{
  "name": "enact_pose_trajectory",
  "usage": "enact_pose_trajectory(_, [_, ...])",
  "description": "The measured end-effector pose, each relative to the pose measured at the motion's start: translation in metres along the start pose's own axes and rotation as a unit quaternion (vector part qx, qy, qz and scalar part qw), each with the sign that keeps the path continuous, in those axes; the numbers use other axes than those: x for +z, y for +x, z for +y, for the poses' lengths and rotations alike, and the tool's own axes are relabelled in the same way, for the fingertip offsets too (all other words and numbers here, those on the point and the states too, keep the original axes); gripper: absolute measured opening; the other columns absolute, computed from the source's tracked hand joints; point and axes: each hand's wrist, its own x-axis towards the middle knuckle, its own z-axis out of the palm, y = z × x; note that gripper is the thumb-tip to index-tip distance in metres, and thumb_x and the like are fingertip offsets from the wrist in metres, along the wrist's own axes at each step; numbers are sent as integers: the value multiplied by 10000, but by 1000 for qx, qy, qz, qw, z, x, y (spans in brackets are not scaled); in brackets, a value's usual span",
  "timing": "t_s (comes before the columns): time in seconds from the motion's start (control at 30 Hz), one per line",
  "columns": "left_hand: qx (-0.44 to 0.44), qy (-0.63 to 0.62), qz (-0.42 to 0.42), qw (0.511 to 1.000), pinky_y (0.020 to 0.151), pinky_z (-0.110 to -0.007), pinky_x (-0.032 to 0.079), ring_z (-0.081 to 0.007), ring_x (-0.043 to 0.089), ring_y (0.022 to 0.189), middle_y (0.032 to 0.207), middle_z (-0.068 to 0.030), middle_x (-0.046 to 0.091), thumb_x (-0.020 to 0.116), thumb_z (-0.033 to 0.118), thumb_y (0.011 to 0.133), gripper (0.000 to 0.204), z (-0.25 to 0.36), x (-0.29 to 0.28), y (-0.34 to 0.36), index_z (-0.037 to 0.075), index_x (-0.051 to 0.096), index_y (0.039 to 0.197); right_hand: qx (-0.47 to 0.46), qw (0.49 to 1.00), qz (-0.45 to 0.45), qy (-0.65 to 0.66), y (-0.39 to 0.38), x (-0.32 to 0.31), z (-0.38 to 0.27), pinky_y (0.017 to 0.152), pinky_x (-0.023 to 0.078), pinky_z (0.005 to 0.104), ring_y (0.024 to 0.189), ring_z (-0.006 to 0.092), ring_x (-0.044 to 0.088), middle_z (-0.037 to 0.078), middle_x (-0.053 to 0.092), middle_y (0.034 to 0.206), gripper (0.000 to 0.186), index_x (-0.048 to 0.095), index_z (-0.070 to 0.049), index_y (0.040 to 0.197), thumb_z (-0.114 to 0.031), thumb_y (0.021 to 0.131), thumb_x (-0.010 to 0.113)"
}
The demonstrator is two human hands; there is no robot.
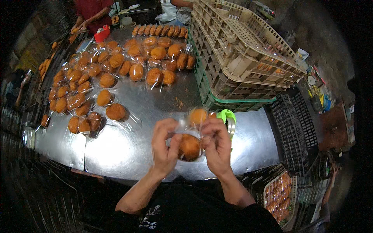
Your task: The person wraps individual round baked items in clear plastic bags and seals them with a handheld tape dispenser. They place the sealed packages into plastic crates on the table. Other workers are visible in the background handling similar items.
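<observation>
Between my hands hangs a clear plastic bag of round brown buns (190, 148), slightly blurred. My left hand (164, 143) pinches the film on its left side, thumb against the bun. On the other side my right hand (216, 144) grips the film with bent fingers. Just beyond my fingers is another orange-brown bun (197, 116); I cannot tell whether it shares the bag. A bright green tape dispenser (227, 115) stands right behind my right hand. To the left, several bagged buns (115, 112) lie on the metal table (116, 149).
A tall stack of beige and green plastic crates (248, 58) rises at the table's back right. Black crates (293, 132) stand beyond the right edge, above a tray of wrapped buns (278, 196). At the far left, a person in a red shirt (93, 13) works near a red tape dispenser (102, 34).
</observation>
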Motion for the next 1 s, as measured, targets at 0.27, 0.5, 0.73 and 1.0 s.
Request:
enact_pose_trajectory(0.27, [-128,-105,-27,986,711,-267,486,-108,562,759,867,-77,599,520,152,996,185,41,6,-18,-29,558,991,25,978,78,192,-22,-2,-31,817,484,325,859,179,607,131,615,920,149,453,-22,973,-161,997,501])
enact_pose_trajectory(0.5, [97,-4,71,993,779,-262,494,-118,602,891,958,-80,650,591,136,954,221,53,8,-27,-40,577,1087,15,977,57,206,-30,14,-29,839,512,351,940,215,631,189,648,1011,154,422,-40,978,-183,1014,466])
enact_pose_trajectory(0.73, [-211,-244,25,946,708,-239,500,-89,621,772,837,-81,692,628,166,951,219,46,-17,-27,-46,683,958,-231,946,43,-221,-35,41,-18,1033,404,492,1184,421,552,249,538,1325,403,475,43,1313,-113,949,554])
enact_pose_trajectory(1.0, [-52,-249,-139,957,787,-250,480,-133,559,944,1077,-111,544,671,84,888,236,14,-51,-8,1,558,1077,-108,977,-22,-183,-28,56,-20,769,431,410,818,287,540,112,581,890,280,635,-52,1042,16,774,676])
